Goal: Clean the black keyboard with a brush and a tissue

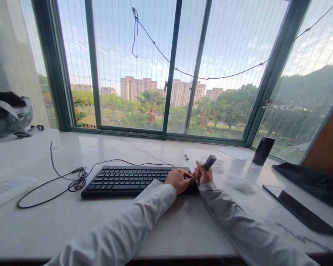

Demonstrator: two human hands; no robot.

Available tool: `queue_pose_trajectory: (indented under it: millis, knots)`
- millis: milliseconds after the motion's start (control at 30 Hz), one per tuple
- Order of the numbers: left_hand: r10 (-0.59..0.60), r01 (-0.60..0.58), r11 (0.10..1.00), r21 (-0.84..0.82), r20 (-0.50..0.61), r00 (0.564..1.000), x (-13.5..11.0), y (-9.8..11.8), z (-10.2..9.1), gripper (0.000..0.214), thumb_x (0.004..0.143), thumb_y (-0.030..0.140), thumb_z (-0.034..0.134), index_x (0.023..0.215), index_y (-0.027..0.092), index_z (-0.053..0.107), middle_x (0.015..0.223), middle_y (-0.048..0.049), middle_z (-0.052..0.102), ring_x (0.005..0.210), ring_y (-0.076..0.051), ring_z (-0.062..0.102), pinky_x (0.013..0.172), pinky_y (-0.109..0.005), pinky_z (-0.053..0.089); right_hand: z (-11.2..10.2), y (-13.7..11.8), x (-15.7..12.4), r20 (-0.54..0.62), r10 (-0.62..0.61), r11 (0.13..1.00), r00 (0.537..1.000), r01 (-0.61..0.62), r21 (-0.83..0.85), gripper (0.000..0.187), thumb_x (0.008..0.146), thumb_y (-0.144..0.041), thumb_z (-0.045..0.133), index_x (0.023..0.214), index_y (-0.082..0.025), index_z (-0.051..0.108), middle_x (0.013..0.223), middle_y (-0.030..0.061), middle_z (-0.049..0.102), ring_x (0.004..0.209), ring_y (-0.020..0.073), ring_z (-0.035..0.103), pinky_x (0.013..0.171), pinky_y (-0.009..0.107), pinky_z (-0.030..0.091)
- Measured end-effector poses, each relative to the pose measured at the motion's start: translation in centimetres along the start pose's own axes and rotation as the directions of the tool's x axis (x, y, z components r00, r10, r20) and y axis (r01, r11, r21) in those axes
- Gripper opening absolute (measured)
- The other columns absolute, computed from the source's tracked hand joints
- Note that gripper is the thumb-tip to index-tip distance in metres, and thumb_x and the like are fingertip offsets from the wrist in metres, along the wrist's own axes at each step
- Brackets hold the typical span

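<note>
A black keyboard [130, 181] lies on the white marble-look counter. Over its right end, my left hand [180, 180] is closed, with thumb and fingertips together close against my right hand. Whatever those fingertips pinch is too small to make out. My right hand [202, 174] wraps round a dark grey stick-shaped tool [210, 161], which tilts up and to the right out of the fist. The lower end of this tool is hidden by my fingers. Just behind the hands lies a small dark-and-silver piece [186, 157], apart from them.
The keyboard's cable [79, 183] coils at the left, near a white packet [11, 188] and a white box [24, 147] bearing a headset-like device [9, 114]. To the right are crumpled clear plastic [240, 184], a black cylinder [263, 150], a dark phone-like slab [298, 208] and black cloth [310, 184]. Windows stand behind.
</note>
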State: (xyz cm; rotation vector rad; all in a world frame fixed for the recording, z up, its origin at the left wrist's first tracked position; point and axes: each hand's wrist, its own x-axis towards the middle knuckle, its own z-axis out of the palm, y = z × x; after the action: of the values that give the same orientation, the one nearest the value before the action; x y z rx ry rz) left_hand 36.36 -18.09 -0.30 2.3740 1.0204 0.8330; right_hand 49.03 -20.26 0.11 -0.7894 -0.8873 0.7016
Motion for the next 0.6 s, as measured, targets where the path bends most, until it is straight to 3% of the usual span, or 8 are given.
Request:
queue_pose_trajectory:
  millis: [100,167,367,500,600]
  knots:
    - [-0.013,0.006,0.995,-0.097,-0.070,0.997,0.2,-0.1,0.2,0.032,0.079,0.052,0.056,0.091,0.029,0.074,0.084,0.0004,0.072,0.082,-0.018,0.064,0.074,-0.027,0.048,-0.2,-1.0,0.8,-0.054,-0.012,0.996,0.998,0.017,0.083,0.059,0.071,-0.045,0.068,0.047,-0.022,0.018,0.036,-0.0108,0.017,0.030,0.0030,0.013,0.030,0.022,0.016]
    - [-0.047,0.023,0.988,-0.156,-0.153,0.987,0.3,-0.1,0.1,0.030,0.082,0.048,0.055,0.093,0.027,0.072,0.084,0.0000,0.072,0.079,-0.016,0.064,0.074,-0.027,0.048,-0.4,-1.4,1.6,-0.046,0.039,0.996,0.998,-0.035,0.082,0.058,0.069,-0.045,0.070,0.048,-0.022,0.021,0.037,-0.0112,0.018,0.031,0.0031,0.015,0.029,0.022,0.016]
    - [-0.143,0.086,0.979,-0.186,-0.318,0.937,0.6,0.1,-0.7,0.031,0.087,0.048,0.049,0.097,0.026,0.069,0.085,-0.0017,0.071,0.075,-0.015,0.064,0.072,-0.028,0.048,-1.1,-0.6,2.7,0.035,0.220,0.960,0.975,-0.209,-0.187,0.039,0.056,-0.047,0.079,0.059,-0.019,0.052,0.036,-0.0122,0.027,0.030,0.0022,0.020,0.028,0.019,0.015]
    - [-0.199,0.136,0.972,-0.191,-0.359,0.912,0.8,-0.3,-1.1,0.033,0.087,0.049,0.049,0.098,0.026,0.069,0.088,-0.0029,0.071,0.075,-0.016,0.064,0.071,-0.029,0.048,-1.5,-0.2,2.5,0.104,0.217,0.911,0.971,-0.163,-0.380,0.035,0.054,-0.045,0.080,0.066,-0.017,0.063,0.037,-0.0093,0.039,0.032,0.0040,0.030,0.029,0.019,0.021]
    - [-0.225,0.170,0.969,-0.177,-0.369,0.902,0.8,-0.5,-1.2,0.033,0.086,0.051,0.050,0.098,0.028,0.070,0.090,-0.0019,0.071,0.075,-0.017,0.063,0.069,-0.029,0.047,-1.7,-0.3,2.3,0.145,0.147,0.839,0.978,-0.046,-0.542,0.032,0.054,-0.044,0.080,0.064,-0.015,0.068,0.041,-0.0046,0.049,0.036,0.0059,0.039,0.034,0.020,0.029]
